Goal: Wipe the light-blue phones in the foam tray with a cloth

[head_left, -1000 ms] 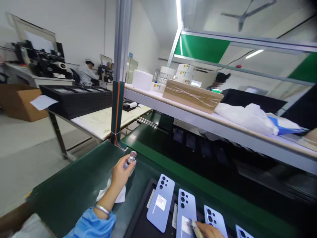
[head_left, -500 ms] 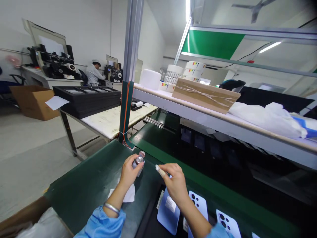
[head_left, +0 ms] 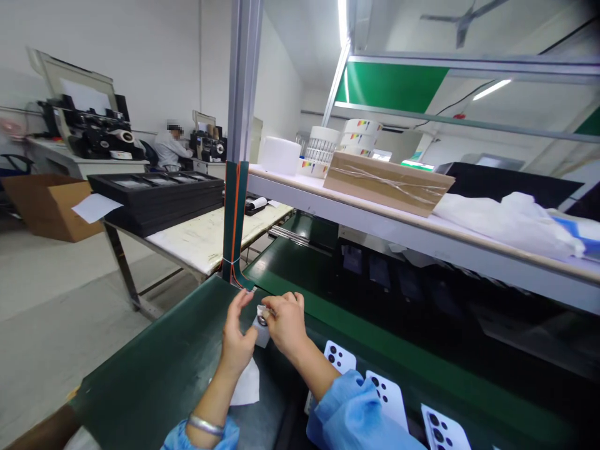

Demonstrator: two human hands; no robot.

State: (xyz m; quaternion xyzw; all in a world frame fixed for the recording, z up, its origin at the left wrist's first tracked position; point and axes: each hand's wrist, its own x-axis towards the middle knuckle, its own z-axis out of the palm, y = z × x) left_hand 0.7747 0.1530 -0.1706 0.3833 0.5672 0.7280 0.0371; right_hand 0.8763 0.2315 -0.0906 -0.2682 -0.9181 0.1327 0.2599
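Observation:
A small pale bottle with a metal top (head_left: 261, 335) stands on the green bench mat (head_left: 154, 369). Just left of it is my left hand (head_left: 238, 340), its fingers spread and the thumb beside the bottle; whether the thumb touches it I cannot tell. My right hand (head_left: 287, 325) pinches a small white wipe (head_left: 260, 309) at the bottle's metal top, and its fingers partly hide that top. Under my left wrist lies a white sheet (head_left: 247, 384). Light-blue phone backs with camera rings, among them one phone (head_left: 388, 400), lie right of my right sleeve, which covers part of them.
A metal post (head_left: 241, 94) rises at the bench's far corner. Above the dark conveyor runs a shelf (head_left: 300, 190) with label rolls (head_left: 323, 145), a cardboard box (head_left: 387, 181) and white plastic wrapping (head_left: 501, 222). Black trays (head_left: 164, 197) are stacked on a side table. A person (head_left: 171, 147) sits farther back.
My right hand has moved left, bringing the wipe to the bottle's top. My left hand has let go of the bottle and opened beside it. The view has shifted slightly.

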